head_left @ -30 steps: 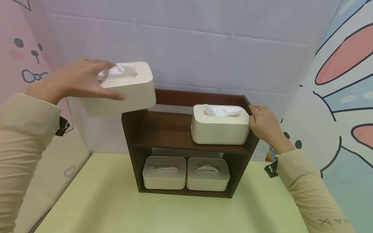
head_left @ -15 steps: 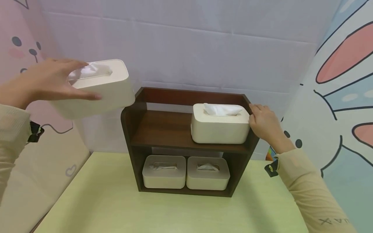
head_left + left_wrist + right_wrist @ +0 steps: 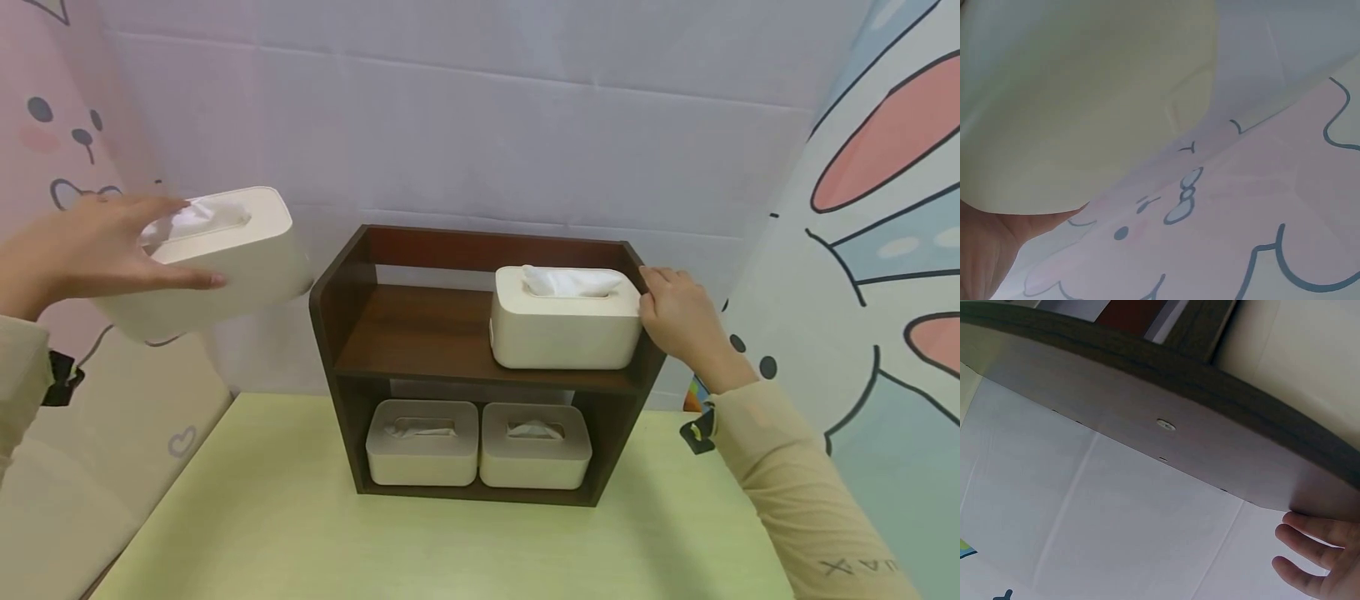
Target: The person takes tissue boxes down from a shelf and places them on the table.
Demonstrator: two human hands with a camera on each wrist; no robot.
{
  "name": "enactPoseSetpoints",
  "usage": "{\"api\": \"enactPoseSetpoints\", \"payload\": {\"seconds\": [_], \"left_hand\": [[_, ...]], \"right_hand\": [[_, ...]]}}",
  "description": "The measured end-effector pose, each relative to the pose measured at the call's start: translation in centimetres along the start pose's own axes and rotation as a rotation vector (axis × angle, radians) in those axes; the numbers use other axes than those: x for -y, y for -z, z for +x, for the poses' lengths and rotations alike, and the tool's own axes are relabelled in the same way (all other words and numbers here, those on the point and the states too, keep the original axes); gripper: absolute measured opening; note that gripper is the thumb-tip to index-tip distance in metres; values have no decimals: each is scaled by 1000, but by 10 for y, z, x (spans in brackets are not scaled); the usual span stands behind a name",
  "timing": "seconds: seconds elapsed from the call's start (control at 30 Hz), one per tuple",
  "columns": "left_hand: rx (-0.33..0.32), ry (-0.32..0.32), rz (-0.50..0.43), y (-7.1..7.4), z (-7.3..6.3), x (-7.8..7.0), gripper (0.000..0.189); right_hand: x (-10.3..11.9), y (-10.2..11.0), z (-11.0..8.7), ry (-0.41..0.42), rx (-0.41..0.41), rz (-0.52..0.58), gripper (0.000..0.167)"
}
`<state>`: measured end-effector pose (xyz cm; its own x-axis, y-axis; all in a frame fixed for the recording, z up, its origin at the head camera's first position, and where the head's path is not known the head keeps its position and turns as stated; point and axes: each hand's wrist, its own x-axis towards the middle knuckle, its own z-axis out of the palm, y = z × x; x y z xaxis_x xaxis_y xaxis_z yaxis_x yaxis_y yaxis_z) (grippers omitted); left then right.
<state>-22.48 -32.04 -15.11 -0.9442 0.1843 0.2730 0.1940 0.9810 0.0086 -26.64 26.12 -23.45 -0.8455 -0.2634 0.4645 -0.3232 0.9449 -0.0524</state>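
Observation:
My left hand holds a white tissue box up in the air, left of the brown wooden shelf. Its thumb lies along the front side and the fingers reach over the top by the tissue slot. In the left wrist view the tissue box fills the upper left, with part of the left hand below. My right hand grips the shelf's right side panel near the top, beside another tissue box. From the right wrist, fingers show along the panel's outer face; the thumb is hidden there.
Two more tissue boxes, one on the left and one on the right, stand side by side in the lower compartment. The shelf stands on a pale yellow-green table. White cloth hangs behind, with cartoon-printed walls at both sides.
My left hand has carried its tissue box leftward away from over the shelf's left side, then slightly lower. The right hand has stayed at the side panel.

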Motion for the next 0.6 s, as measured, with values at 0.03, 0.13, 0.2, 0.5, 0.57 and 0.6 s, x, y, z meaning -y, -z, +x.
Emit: {"api": "enactPoseSetpoints", "payload": {"seconds": [0.03,0.13,0.2,0.5,0.57,0.6], "left_hand": [[6,1,6,-3,-1,1,100],[14,-4,29,-14,-3,4,100],[20,-7,35,-22,-5,4,100],[10,5,61,-62,-16,3,96],[21,4,55,-70,-18,3,96],[21,1,56,-75,-19,3,96]], "right_hand": [[0,0,0,1,-1,-2,44],[0,-1,0,6,-7,-3,44],[0,-2,0,11,-11,-3,44],[0,-3,1,15,-21,3,44],[0,-3,1,14,-20,1,44],[1,-3,2,14,-19,1,44]]}}
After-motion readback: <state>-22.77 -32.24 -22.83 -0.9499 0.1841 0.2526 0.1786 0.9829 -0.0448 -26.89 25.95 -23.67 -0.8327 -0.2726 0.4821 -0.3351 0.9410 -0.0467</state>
